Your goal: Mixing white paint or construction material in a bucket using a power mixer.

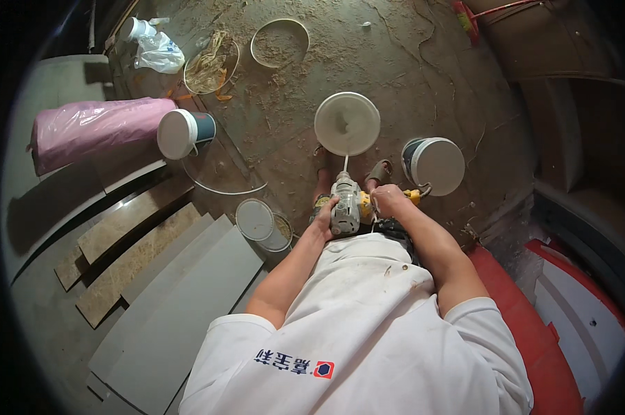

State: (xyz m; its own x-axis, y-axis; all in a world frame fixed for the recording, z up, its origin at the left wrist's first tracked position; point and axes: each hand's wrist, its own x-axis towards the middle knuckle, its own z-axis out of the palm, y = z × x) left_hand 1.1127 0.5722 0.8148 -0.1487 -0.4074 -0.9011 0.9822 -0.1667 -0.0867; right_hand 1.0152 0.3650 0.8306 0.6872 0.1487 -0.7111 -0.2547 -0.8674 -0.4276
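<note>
A grey, dusty power drill (345, 206) with a yellow grip sits at my waist. Its pale rod (346, 163) runs forward to the rim of a white bucket (329, 142) between and ahead of my feet. Whitish material with a darker patch shows inside the bucket. My left hand (324, 217) is closed around the left side of the drill body. On the other side, my right hand (391, 200) wraps the yellow grip, its fingers partly hidden. A cord or hook-like piece (425, 189) shows just beyond that hand.
A lidded bucket (438, 167) stands at right, another (177, 134) at left beside a pink plastic-wrapped roll (101, 128). Round lids (255, 219) and grey boards (181, 304) lie lower left. Debris and hoops (280, 43) litter the far floor. A red sheet (527, 332) lies lower right.
</note>
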